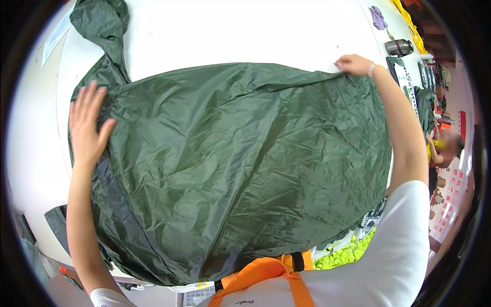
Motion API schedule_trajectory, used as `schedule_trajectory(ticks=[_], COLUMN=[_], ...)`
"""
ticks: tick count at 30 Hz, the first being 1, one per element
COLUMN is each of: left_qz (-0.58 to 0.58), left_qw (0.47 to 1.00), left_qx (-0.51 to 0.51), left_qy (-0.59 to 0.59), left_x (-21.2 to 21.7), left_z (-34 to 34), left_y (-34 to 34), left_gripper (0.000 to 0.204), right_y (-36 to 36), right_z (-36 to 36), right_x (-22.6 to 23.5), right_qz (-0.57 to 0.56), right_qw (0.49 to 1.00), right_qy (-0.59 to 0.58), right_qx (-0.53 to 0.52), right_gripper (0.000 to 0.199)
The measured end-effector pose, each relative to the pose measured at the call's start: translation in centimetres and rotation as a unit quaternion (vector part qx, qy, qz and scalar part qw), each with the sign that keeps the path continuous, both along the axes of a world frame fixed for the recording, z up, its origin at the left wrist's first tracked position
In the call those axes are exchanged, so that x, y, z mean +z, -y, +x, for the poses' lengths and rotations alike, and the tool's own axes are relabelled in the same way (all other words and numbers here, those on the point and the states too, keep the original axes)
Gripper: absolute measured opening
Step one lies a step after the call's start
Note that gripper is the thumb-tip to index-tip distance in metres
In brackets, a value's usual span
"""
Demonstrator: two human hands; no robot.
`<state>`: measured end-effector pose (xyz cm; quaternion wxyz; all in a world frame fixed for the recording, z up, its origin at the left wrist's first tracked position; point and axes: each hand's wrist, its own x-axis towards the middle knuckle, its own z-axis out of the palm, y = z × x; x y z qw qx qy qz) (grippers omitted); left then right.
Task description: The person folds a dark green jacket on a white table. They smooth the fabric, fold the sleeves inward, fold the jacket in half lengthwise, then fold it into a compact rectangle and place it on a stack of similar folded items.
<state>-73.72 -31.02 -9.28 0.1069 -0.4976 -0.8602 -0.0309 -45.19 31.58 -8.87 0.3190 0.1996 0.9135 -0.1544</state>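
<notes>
A large dark green garment (220, 153) of thin, shiny, creased cloth lies spread across the white table, and its near edge drops over the front toward me. A sleeve-like part (105, 28) stretches away from it at the far left. Flat on the cloth's left side rests my left hand (88, 125), fingers stretched and thumb apart. My right hand (355, 65) pinches the garment's far right corner between thumb and fingers. What lies under the cloth is hidden.
At the far right of the white table (230, 30) are a purple cloth (378, 18) and a dark metal flask (399, 47). Yellow-green material (348, 254) sits below the near right edge. Another person (446, 148) is off to the right. An orange apron (258, 271) hangs on me.
</notes>
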Motion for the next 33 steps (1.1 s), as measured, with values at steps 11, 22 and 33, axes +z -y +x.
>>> schedule_trajectory(ticks=[11, 22, 33], left_qz=[-0.211, -0.071, 0.121], left_qw=[0.941, 0.886, 0.875], left_qx=[0.263, 0.445, 0.457], left_qy=[0.01, 0.11, 0.105], left_x=[-2.4, -0.8, -5.1], left_z=[-0.5, 37.1, 31.6], left_y=[-1.0, 21.0, 22.7], left_gripper=[0.09, 0.075, 0.075], right_y=[2.3, 37.7, 34.0], right_z=[2.4, 28.4, 18.9], right_x=[0.1, -0.6, -6.6], right_qz=[0.418, 0.088, 0.2], right_qw=[0.863, 0.972, 0.915], right_qy=[-0.183, -0.217, -0.346], right_qx=[-0.217, 0.014, 0.064], right_gripper=[0.035, 0.072, 0.061])
